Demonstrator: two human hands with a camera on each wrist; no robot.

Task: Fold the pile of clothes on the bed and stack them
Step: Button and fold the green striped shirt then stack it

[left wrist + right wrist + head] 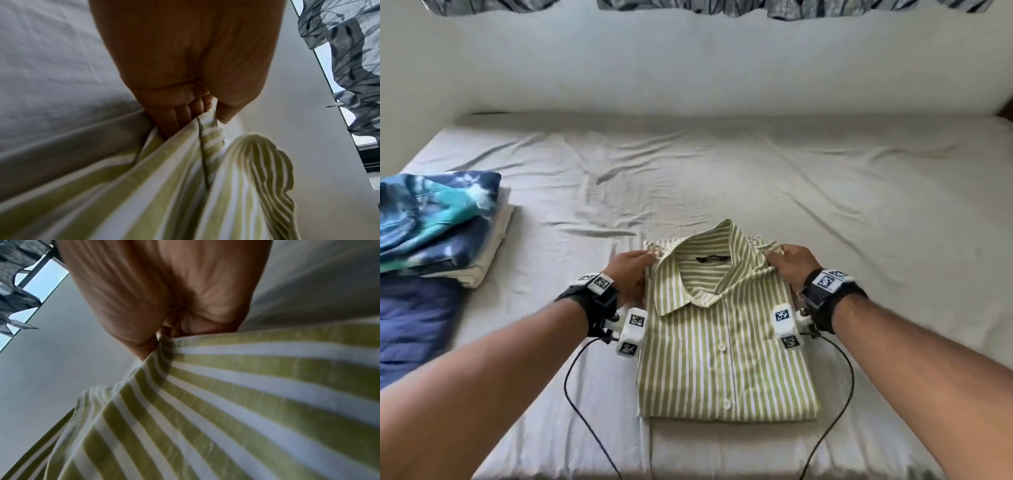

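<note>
Two forearms reach forward over the bed (722,164), one on either side of a folded green-and-white striped shirt (726,356) that lies collar-up on the grey sheet. The left hand (628,270) sits at the shirt's left shoulder, its fingers (174,116) curled under the fabric edge and the thumb pressed on top, pinching the cloth. The right hand (792,262) mirrors it at the right shoulder; the right wrist view shows the thumb and fingers clamped on a bunched ridge of striped cloth (246,386). Both wrists carry black straps with white marker blocks, and a black cable (571,387) trails back from each toward the person.

Beyond the shirt's collar the sheet runs bare up to the pale wall. To the right of the shirt the sheet is likewise bare out to the mattress edge. Well to the left of the shirt stands a stack of folded clothes (438,222), a blue tie-dye piece on top of white ones, resting partly on a dark blue quilted cover (410,318). The shirt's near hem lies straight, short of the bed's near edge.
</note>
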